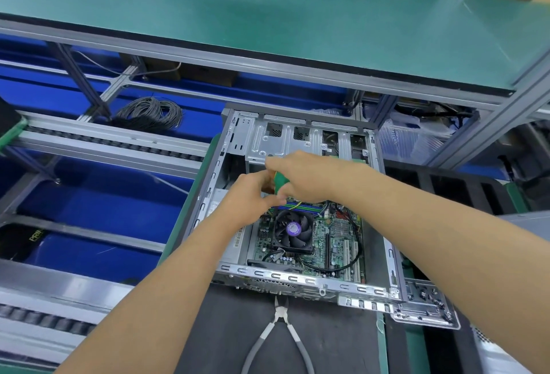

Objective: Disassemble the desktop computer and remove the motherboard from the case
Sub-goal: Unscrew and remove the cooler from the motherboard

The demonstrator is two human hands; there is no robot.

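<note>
Pliers (279, 341) lie on the dark mat nearest, just in front of the open case (300, 280). Motherboard (336, 242) sits inside the case, fan (293, 232) on top. Above it, right hand (309, 178) grips a green-handled screwdriver (279, 183); left hand (250, 198) pinches near its shaft. Green table (297, 22) beyond.

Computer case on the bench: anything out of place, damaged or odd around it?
Nothing stands out. The open case sits square, motherboard still inside; side cutters lie flat in front. Both hands hold a green-handled screwdriver.
</note>
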